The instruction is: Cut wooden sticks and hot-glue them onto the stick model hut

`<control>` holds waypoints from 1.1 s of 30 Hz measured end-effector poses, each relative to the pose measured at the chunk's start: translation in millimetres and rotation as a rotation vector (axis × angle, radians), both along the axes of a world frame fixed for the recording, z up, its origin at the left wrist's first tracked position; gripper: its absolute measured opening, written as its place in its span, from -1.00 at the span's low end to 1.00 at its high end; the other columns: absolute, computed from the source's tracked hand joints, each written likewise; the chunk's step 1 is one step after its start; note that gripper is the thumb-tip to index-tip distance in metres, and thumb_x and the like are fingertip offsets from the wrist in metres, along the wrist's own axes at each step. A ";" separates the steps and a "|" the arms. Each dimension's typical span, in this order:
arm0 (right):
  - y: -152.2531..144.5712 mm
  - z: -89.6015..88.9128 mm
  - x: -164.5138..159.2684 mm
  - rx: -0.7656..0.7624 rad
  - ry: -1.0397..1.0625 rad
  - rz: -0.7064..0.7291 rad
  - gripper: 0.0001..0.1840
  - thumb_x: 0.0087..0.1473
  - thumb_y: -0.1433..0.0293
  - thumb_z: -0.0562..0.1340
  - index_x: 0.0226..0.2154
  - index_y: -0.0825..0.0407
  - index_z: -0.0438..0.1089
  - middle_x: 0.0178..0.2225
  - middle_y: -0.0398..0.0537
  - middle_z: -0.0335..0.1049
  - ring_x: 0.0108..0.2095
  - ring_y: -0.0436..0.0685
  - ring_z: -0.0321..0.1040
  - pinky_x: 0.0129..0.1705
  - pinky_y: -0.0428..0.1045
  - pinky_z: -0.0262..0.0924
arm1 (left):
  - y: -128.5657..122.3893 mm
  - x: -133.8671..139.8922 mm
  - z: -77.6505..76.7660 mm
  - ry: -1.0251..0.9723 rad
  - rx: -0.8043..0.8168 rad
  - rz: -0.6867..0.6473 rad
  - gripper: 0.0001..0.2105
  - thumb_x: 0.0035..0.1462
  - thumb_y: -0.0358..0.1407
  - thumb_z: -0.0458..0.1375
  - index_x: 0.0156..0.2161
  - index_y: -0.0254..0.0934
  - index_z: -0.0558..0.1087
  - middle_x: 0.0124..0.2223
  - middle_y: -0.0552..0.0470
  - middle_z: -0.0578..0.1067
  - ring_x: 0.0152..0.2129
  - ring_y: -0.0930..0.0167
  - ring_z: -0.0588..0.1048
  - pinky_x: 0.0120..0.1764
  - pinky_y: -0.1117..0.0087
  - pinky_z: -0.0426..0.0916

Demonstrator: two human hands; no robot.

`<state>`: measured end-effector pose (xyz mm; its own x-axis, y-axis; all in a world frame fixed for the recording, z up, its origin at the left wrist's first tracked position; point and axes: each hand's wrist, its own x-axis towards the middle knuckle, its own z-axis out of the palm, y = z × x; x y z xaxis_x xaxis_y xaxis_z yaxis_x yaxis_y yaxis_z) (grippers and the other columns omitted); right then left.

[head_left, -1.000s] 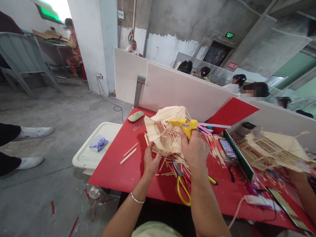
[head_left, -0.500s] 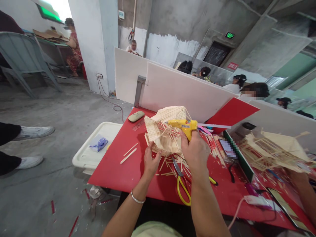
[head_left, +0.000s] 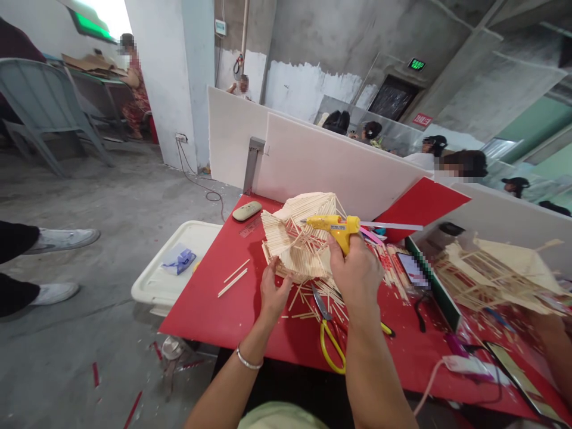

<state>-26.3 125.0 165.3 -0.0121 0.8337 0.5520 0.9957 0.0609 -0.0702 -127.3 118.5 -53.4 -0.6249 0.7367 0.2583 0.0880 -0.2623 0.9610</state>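
Observation:
A model built of thin wooden sticks (head_left: 308, 208) stands on the red table, with slatted, roof-like surfaces. My left hand (head_left: 273, 293) grips its near left edge, fingertips against the sticks. In my right hand (head_left: 355, 274) is a yellow hot glue gun (head_left: 333, 224), held above the model with its nozzle pointing left. A pale glue stick (head_left: 397, 226) juts out of the gun's back. Whether the nozzle touches the sticks I cannot tell. Below the model lie scissors with yellow handles (head_left: 329, 339) and several loose sticks (head_left: 304, 314).
A glasses case (head_left: 247, 211) lies at the table's far left corner, near a white partition (head_left: 330, 167). To the right are a phone (head_left: 413, 269), bundled sticks (head_left: 393, 265) and a green divider (head_left: 435, 286). Beyond it a co-worker's hand (head_left: 547, 328) is beside another stick model (head_left: 496, 268).
My right hand and the glue gun have shifted slightly to the right. My left hand stays at the model's edge.

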 end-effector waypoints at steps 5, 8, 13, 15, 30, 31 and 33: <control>-2.0 -1.2 -1.2 -0.015 -0.021 0.020 -0.58 0.28 0.08 0.07 -0.06 0.03 0.38 -0.31 0.06 0.55 -0.37 0.21 0.43 -0.37 0.01 -0.08 | 0.5 0.8 -2.5 0.012 0.006 0.008 -0.43 0.15 -0.21 0.22 0.26 -0.22 0.28 0.15 -0.19 0.45 0.10 0.16 0.43 0.14 0.02 0.33; -3.2 -0.4 1.4 0.003 -0.009 0.022 -0.59 0.28 0.09 0.07 -0.06 0.03 0.38 -0.27 0.07 0.56 -0.35 0.20 0.43 -0.37 0.01 -0.09 | 0.8 0.4 -2.9 0.016 0.009 -0.001 -0.42 0.15 -0.21 0.22 0.27 -0.23 0.27 0.16 -0.20 0.44 0.11 0.16 0.42 0.14 0.02 0.32; -3.0 -0.4 2.9 0.004 0.012 0.002 -0.56 0.28 0.07 0.06 -0.04 0.04 0.38 -0.25 0.08 0.56 -0.34 0.20 0.43 -0.36 0.01 -0.09 | 0.7 -0.1 -0.8 0.003 -0.007 -0.002 -0.43 0.13 -0.22 0.23 0.24 -0.24 0.30 0.14 -0.19 0.45 0.11 0.17 0.43 0.14 0.06 0.32; -2.9 -1.2 1.4 -0.005 0.000 0.009 -0.56 0.28 0.07 0.06 -0.04 0.04 0.38 -0.26 0.07 0.56 -0.34 0.21 0.44 -0.36 0.01 -0.09 | 0.3 0.3 0.4 -0.009 -0.011 0.005 -0.43 0.12 -0.21 0.24 0.24 -0.22 0.31 0.14 -0.17 0.45 0.11 0.17 0.43 0.15 0.06 0.33; -4.2 -4.6 -1.0 0.011 0.012 0.046 -0.61 0.28 0.11 0.09 -0.06 0.03 0.40 -0.28 0.06 0.56 -0.37 0.17 0.41 -0.36 0.00 -0.11 | -1.3 0.9 0.8 -0.028 -0.004 -0.008 -0.42 0.14 -0.20 0.23 0.25 -0.21 0.29 0.16 -0.18 0.44 0.12 0.17 0.42 0.15 0.04 0.31; -3.7 -4.3 -0.9 0.021 0.017 0.047 -0.61 0.28 0.11 0.09 -0.07 0.03 0.40 -0.27 0.07 0.56 -0.36 0.17 0.41 -0.36 0.00 -0.11 | -1.3 0.9 0.9 -0.030 -0.005 -0.009 -0.43 0.14 -0.20 0.23 0.25 -0.22 0.29 0.16 -0.18 0.44 0.12 0.17 0.42 0.15 0.05 0.31; -1.6 -2.5 0.4 0.052 0.035 0.028 -0.61 0.28 0.10 0.10 -0.07 0.03 0.40 -0.22 0.07 0.56 -0.32 0.20 0.43 -0.36 0.00 -0.11 | -0.9 0.8 1.0 -0.029 -0.005 -0.011 -0.44 0.14 -0.20 0.23 0.24 -0.24 0.30 0.15 -0.20 0.44 0.12 0.17 0.42 0.15 0.08 0.31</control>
